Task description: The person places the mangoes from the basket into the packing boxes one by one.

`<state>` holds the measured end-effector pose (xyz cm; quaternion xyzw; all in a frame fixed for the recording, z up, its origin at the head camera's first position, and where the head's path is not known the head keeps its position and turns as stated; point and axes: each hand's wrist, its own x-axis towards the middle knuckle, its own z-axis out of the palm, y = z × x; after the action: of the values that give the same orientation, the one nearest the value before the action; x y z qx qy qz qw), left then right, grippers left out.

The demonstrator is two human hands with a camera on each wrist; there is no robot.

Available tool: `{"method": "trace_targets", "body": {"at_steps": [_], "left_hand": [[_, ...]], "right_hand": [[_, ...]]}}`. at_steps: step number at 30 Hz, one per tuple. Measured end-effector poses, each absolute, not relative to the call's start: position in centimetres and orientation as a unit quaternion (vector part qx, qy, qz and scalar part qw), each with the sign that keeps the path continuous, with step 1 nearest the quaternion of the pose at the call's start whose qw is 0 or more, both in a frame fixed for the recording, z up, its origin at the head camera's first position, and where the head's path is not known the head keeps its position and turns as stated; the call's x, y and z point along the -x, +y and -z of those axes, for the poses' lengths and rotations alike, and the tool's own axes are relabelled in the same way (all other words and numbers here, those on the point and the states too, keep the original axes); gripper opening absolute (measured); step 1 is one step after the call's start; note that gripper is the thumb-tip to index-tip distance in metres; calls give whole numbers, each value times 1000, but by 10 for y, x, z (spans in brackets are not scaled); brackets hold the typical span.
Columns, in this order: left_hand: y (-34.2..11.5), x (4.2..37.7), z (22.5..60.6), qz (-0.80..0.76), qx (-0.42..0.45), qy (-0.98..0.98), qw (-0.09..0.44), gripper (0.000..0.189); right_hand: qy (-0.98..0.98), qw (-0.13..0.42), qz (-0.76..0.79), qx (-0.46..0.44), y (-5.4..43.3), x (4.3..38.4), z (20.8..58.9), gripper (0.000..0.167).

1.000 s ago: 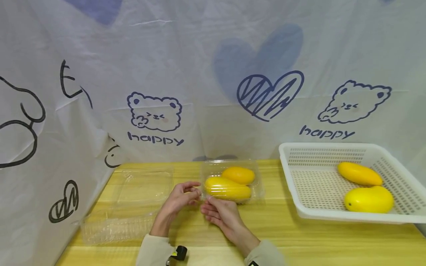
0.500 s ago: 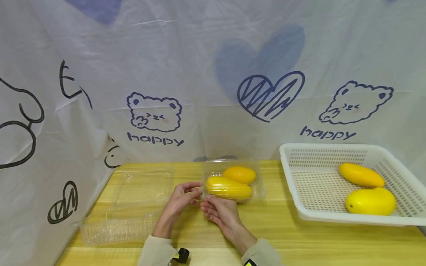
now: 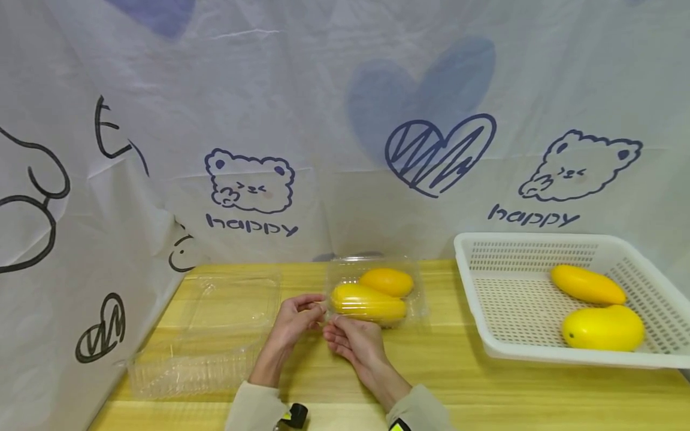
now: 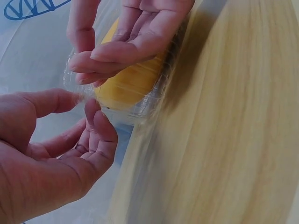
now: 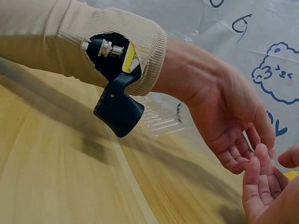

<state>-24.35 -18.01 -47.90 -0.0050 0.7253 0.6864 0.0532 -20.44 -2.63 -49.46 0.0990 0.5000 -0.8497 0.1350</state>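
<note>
A clear plastic clamshell box (image 3: pixel 422 311) with its lid down stands at the table's back middle. Inside lie a long yellow fruit (image 3: pixel 366 303) and an orange-yellow, mango-like one (image 3: pixel 387 281). My left hand (image 3: pixel 293 320) pinches the box's rim at the front left corner between thumb and index finger. Right beside it, my right hand (image 3: pixel 358 347) has its thumb and index finger at that same corner, pinching the rim, with the other fingers half bent beneath. The left wrist view shows both hands' fingertips (image 4: pixel 84 70) meeting at this clear edge.
An open clear plastic clamshell (image 3: pixel 188 371) lies on the left of the wooden table (image 3: pixel 485 395). At the right stands a white perforated basket (image 3: pixel 485 287) with two yellow fruits (image 3: pixel 604 328). A printed cloth (image 3: pixel 334 120) hangs behind and to the left.
Hardly anything differs. Both hands stay at the box's front left corner, with only slight shifts of the fingers and right forearm.
</note>
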Motion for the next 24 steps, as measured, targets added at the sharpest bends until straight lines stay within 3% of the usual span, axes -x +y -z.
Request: {"method": "trace_targets", "body": {"at_steps": [24], "left_hand": [[-181, 244, 478, -670, 13, 742, 24, 31]], "right_hand": [[494, 132, 854, -92, -33, 212, 494, 32]]}}
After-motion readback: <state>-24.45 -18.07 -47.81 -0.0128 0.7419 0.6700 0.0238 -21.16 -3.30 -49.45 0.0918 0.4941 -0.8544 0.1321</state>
